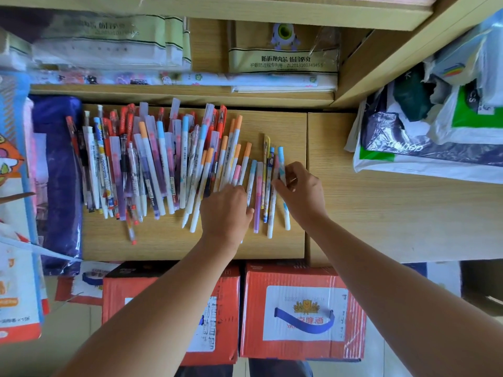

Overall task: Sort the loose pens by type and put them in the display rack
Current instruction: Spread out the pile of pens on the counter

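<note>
A big spread of loose pens [152, 164] lies on the wooden shelf [272, 240]: red-capped ones at the back left, white pens with orange, blue and pink caps in the middle. A smaller group [261, 191] lies to the right, with a purple pen and patterned ones. My left hand [226, 213] rests with curled fingers on the pens at the near middle. My right hand [299, 189] pinches a white pen with a blue cap [281, 161] at the right end of the small group. No display rack is in view.
A dark blue packet [60, 170] lies left of the pens. Plastic bags [435, 126] are piled at the right on the wooden shelf. Stationery packs [283, 58] fill the shelf behind. Two red cardboard boxes [302, 314] stand on the floor below.
</note>
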`<state>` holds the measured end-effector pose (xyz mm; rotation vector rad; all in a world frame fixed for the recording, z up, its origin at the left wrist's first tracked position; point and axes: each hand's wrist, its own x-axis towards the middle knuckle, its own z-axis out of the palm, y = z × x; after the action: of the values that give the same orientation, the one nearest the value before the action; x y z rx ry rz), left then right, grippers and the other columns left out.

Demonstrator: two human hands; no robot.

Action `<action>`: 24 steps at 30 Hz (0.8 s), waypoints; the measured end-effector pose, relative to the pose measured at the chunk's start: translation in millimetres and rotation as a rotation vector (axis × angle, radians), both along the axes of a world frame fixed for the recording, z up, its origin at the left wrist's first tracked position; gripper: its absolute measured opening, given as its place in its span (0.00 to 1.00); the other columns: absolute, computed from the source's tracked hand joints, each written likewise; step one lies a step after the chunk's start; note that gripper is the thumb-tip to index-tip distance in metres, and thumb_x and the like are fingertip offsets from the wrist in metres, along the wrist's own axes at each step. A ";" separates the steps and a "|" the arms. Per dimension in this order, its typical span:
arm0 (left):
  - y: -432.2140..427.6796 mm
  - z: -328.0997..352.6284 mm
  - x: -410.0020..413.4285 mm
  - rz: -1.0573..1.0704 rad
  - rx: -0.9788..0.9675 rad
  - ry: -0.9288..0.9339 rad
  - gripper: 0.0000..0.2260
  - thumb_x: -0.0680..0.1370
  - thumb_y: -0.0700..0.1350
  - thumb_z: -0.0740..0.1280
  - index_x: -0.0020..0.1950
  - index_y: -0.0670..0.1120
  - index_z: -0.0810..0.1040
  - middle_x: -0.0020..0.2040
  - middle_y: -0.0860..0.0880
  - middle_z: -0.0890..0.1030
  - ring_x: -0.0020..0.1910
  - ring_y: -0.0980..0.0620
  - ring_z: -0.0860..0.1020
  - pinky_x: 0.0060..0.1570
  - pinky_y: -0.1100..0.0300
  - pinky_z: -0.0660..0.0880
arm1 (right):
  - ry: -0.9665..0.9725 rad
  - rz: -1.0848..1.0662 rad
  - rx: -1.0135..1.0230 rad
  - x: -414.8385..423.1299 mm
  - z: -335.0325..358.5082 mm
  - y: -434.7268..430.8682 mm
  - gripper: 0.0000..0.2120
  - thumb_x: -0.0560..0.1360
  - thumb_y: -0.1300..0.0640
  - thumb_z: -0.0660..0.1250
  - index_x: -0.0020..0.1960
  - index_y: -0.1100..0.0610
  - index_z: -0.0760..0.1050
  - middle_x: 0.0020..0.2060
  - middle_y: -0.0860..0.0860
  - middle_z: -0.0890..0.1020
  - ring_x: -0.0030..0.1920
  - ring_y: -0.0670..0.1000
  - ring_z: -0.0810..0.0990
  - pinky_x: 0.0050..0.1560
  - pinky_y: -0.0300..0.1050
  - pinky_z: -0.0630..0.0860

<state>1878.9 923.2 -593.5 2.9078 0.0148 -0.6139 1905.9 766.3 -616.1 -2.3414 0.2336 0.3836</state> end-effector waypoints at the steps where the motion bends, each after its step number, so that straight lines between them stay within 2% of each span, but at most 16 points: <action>1: -1.7 -0.5 -0.2 -0.001 0.018 0.009 0.11 0.76 0.55 0.67 0.44 0.48 0.77 0.40 0.53 0.79 0.34 0.53 0.78 0.30 0.62 0.68 | 0.001 0.002 0.042 0.5 1.0 -1.0 0.09 0.74 0.55 0.70 0.51 0.59 0.75 0.39 0.51 0.81 0.38 0.50 0.80 0.39 0.45 0.79; 3: -2.6 -2.9 0.0 0.074 -0.005 0.025 0.11 0.76 0.53 0.68 0.39 0.47 0.77 0.34 0.53 0.78 0.30 0.54 0.77 0.28 0.62 0.69 | 0.015 -0.001 0.103 2.0 2.6 -3.9 0.08 0.74 0.56 0.70 0.51 0.59 0.76 0.39 0.49 0.81 0.38 0.46 0.79 0.40 0.38 0.77; 5: -1.2 -5.7 0.2 0.227 -0.116 0.030 0.11 0.74 0.51 0.68 0.35 0.47 0.77 0.30 0.52 0.77 0.28 0.54 0.76 0.28 0.60 0.72 | 0.033 -0.018 0.103 3.3 3.2 -7.5 0.08 0.75 0.55 0.70 0.51 0.59 0.77 0.39 0.49 0.81 0.37 0.45 0.78 0.37 0.35 0.75; 8: -1.9 -2.3 -1.3 0.401 -0.306 -0.022 0.10 0.73 0.51 0.67 0.37 0.47 0.77 0.30 0.53 0.77 0.29 0.54 0.76 0.28 0.62 0.69 | 0.070 -0.075 0.082 4.2 3.8 -12.6 0.07 0.75 0.55 0.69 0.49 0.59 0.77 0.36 0.49 0.78 0.35 0.46 0.74 0.34 0.34 0.70; 11: -7.2 2.4 -4.8 0.365 -0.416 -0.034 0.07 0.74 0.51 0.66 0.40 0.49 0.78 0.34 0.55 0.79 0.34 0.57 0.78 0.32 0.62 0.72 | 0.166 -0.130 0.180 2.9 6.2 -16.0 0.06 0.75 0.54 0.69 0.47 0.57 0.78 0.36 0.50 0.80 0.35 0.46 0.76 0.36 0.36 0.72; 14: -19.5 2.5 -8.1 0.275 -0.442 0.011 0.06 0.75 0.50 0.67 0.43 0.49 0.80 0.37 0.56 0.80 0.37 0.58 0.78 0.39 0.59 0.77 | 0.285 -0.195 0.405 1.1 11.0 -19.4 0.08 0.75 0.52 0.70 0.44 0.57 0.81 0.38 0.55 0.83 0.37 0.49 0.78 0.42 0.47 0.77; 17: -35.9 2.4 -10.1 0.228 -0.442 -0.007 0.06 0.75 0.49 0.69 0.46 0.48 0.81 0.39 0.55 0.82 0.36 0.59 0.78 0.35 0.64 0.73 | 0.345 -0.163 0.537 -0.5 15.9 -24.2 0.07 0.75 0.53 0.70 0.45 0.57 0.83 0.36 0.54 0.82 0.35 0.45 0.77 0.38 0.40 0.75; 19: -44.8 1.8 -11.4 0.199 -0.455 -0.021 0.07 0.76 0.50 0.69 0.47 0.47 0.80 0.40 0.54 0.82 0.36 0.58 0.78 0.35 0.65 0.72 | 0.365 -0.125 0.557 -1.2 15.4 -27.7 0.08 0.76 0.54 0.69 0.45 0.58 0.82 0.33 0.53 0.79 0.33 0.43 0.75 0.36 0.37 0.74; 21: -50.2 1.6 -13.4 0.161 -0.445 -0.053 0.09 0.77 0.53 0.67 0.49 0.49 0.78 0.39 0.55 0.80 0.35 0.58 0.76 0.33 0.63 0.72 | 0.345 -0.149 0.554 -2.3 11.0 -32.9 0.15 0.77 0.51 0.67 0.46 0.64 0.79 0.34 0.56 0.77 0.34 0.49 0.74 0.37 0.43 0.73; 24: -53.5 -2.7 -17.2 0.119 -0.345 -0.063 0.11 0.78 0.55 0.64 0.56 0.52 0.75 0.42 0.56 0.73 0.38 0.56 0.74 0.32 0.62 0.66 | 0.289 -0.245 0.465 -4.6 3.6 -45.3 0.22 0.74 0.42 0.63 0.45 0.63 0.75 0.36 0.60 0.79 0.35 0.53 0.73 0.37 0.50 0.70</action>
<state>1861.7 869.7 -596.2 2.5689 0.0662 -0.4539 1901.3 721.1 -612.5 -1.7733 0.5067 0.5846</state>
